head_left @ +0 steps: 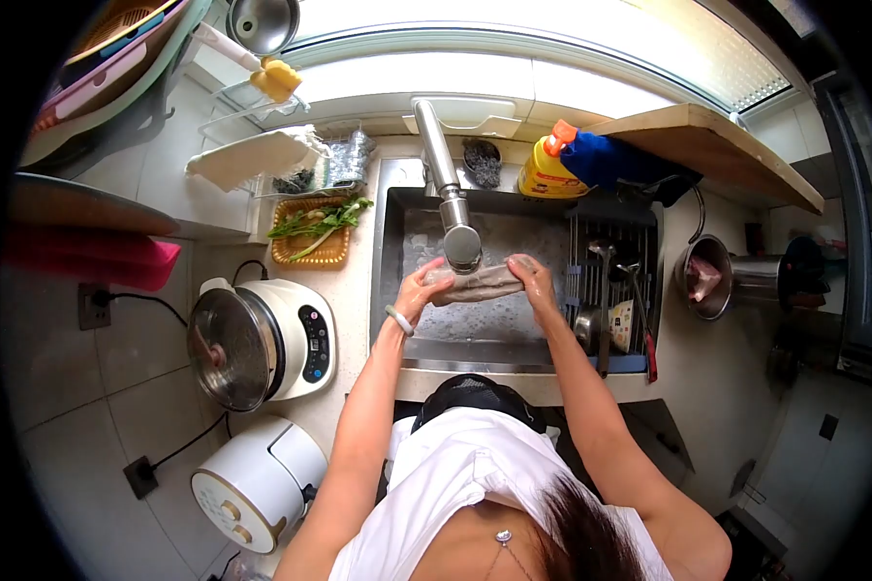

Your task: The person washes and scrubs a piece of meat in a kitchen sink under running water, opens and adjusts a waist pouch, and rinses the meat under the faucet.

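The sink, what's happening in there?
Someone is holding a wet-looking, greyish-brown cloth stretched out over the sink, just under the tap. The left hand has one end and the right hand has the other. I can't tell whether water is running. To the right, spoons and other kitchen things sit on a drying rack. A yellow bottle with an orange top stands behind the sink.

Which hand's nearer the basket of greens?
Left. The left hand grips the cloth at the end toward the basket; the right hand has the far end, near the dish rack.
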Motion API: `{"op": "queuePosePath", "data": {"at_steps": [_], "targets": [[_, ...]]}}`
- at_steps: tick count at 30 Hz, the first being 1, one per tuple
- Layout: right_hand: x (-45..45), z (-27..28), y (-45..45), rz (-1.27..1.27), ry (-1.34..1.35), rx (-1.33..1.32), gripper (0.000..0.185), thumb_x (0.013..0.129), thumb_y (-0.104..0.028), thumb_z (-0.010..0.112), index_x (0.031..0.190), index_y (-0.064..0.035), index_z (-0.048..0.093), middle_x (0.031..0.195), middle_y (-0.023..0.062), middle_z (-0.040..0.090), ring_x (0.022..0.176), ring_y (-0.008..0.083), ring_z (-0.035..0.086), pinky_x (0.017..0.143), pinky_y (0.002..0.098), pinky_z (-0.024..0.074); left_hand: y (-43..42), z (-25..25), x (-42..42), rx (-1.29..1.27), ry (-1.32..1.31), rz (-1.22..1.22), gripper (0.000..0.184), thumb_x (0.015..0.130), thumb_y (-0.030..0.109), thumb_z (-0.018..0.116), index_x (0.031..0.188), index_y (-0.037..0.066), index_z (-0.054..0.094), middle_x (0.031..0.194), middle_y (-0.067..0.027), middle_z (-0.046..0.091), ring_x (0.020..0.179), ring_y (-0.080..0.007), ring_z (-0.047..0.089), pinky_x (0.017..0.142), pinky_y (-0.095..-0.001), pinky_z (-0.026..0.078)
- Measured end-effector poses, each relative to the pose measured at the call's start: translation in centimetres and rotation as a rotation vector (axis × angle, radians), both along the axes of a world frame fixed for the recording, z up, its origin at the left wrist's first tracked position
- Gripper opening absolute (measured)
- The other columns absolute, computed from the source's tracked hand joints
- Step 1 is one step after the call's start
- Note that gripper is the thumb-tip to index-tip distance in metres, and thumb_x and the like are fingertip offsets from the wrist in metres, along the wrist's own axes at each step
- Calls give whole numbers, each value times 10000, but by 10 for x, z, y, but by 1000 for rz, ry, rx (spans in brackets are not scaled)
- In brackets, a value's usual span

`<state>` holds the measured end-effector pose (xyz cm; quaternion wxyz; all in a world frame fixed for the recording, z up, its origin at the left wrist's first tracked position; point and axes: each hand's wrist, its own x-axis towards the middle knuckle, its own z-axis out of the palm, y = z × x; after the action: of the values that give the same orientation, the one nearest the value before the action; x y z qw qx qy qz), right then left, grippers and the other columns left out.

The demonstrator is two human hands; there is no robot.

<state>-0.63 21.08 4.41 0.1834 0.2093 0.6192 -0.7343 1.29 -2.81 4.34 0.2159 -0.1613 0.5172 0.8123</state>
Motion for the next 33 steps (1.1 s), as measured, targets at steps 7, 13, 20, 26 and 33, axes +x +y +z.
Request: {"op": "queuePosePath", "data": {"at_steps": [7, 13, 20, 26, 33], "targets": [[-3, 20, 4, 177, 312, 558, 335, 732, -334, 698, 788, -17, 607, 754, 50, 603, 690, 110, 527, 592, 283, 411, -3, 10, -4, -998, 330, -381, 359, 677, 289, 731, 871, 10, 618, 873, -112, 590, 838, -212, 570, 757, -311, 443], [-7, 22, 13, 390, 250, 407, 286, 698, -258, 737, 760, -14, 604, 761, 66, 606, 695, 106, 527, 596, 285, 426, 2, 37, -12, -898, 407, -272, 389, 601, 195, 776, 878, -4, 588, 833, -133, 607, 808, -238, 586, 753, -335, 456], [-11, 13, 26, 482, 648, 577, 205, 719, -189, 701, 840, -50, 614, 938, 84, 634, 962, 195, 549, 804, 344, 394, -6, 70, -31, -1161, 410, -783, 337, 657, 330, 721, 919, 127, 659, 887, -84, 605, 870, -274, 569, 740, -379, 425], [-16, 46, 14, 433, 645, 769, 159, 759, -208, 652, 815, -61, 636, 900, 57, 605, 892, 218, 524, 890, 360, 250, -12, 50, -31, -1146, 794, -560, 191, 695, 190, 698, 868, 124, 648, 899, -54, 567, 938, -235, 531, 780, -357, 418], [-34, 48, 7, 325, 815, 844, 159, 777, -221, 631, 792, -63, 631, 794, 41, 595, 839, 205, 530, 832, 359, 267, -8, 67, -39, -1037, 932, -485, 357, 716, 58, 657, 1054, 50, 543, 1124, -108, 541, 1046, -285, 498, 892, -365, 399]]}}
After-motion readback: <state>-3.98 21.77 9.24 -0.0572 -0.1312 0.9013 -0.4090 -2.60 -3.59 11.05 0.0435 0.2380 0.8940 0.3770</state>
